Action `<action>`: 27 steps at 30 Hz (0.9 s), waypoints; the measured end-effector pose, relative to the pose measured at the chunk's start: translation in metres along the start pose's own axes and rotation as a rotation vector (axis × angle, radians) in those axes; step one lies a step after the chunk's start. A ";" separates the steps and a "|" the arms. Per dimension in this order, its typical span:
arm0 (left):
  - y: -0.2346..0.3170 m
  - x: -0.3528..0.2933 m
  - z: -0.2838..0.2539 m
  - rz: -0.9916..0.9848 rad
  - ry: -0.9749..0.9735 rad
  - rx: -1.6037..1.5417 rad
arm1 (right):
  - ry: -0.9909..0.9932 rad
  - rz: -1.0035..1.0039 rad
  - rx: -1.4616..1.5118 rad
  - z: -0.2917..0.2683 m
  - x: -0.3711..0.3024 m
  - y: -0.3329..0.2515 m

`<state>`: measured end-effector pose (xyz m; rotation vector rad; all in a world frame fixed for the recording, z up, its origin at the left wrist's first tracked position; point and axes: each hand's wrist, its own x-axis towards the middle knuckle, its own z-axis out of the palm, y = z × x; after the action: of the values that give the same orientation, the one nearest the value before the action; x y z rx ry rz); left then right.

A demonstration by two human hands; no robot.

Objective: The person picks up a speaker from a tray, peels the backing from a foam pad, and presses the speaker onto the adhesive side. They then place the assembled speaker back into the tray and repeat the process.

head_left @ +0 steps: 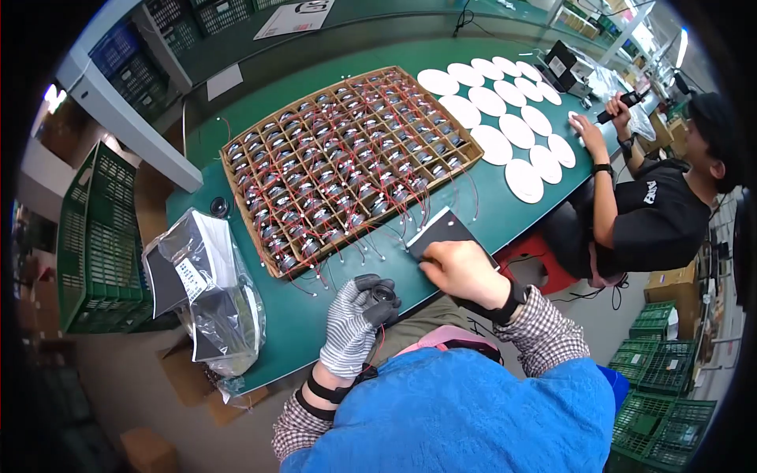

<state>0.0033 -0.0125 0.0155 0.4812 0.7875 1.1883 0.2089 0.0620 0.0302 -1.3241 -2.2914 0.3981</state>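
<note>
My left hand point(355, 322), in a grey-striped glove with dark fingertips, grips a small round black speaker point(382, 295) near the table's front edge. A thin red wire hangs below it. My bare right hand point(465, 272) is over a flat black sheet point(451, 230) with a pale edge. Its fingers are curled in and pressed together at the sheet's surface; whatever may be between them is hidden. Just beyond both hands lies a cardboard tray point(277, 272) divided into cells, filled with similar small speakers. Their red wires and white plugs trail over the near rim.
Several white discs point(524, 180) lie in rows at the right of the green table point(296, 347). A clear plastic bag point(229, 311) with dark sheets stands at the left corner. One loose round black part point(219, 206) sits nearby. A co-worker point(658, 201) sits at the right.
</note>
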 end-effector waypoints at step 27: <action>-0.043 0.051 0.018 0.078 -0.276 0.760 | -0.195 0.267 0.185 -0.024 0.040 0.034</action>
<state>0.0520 0.0229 -0.0180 1.2808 0.9709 0.8330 0.2293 0.1138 0.0451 -1.5561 -2.1682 0.8406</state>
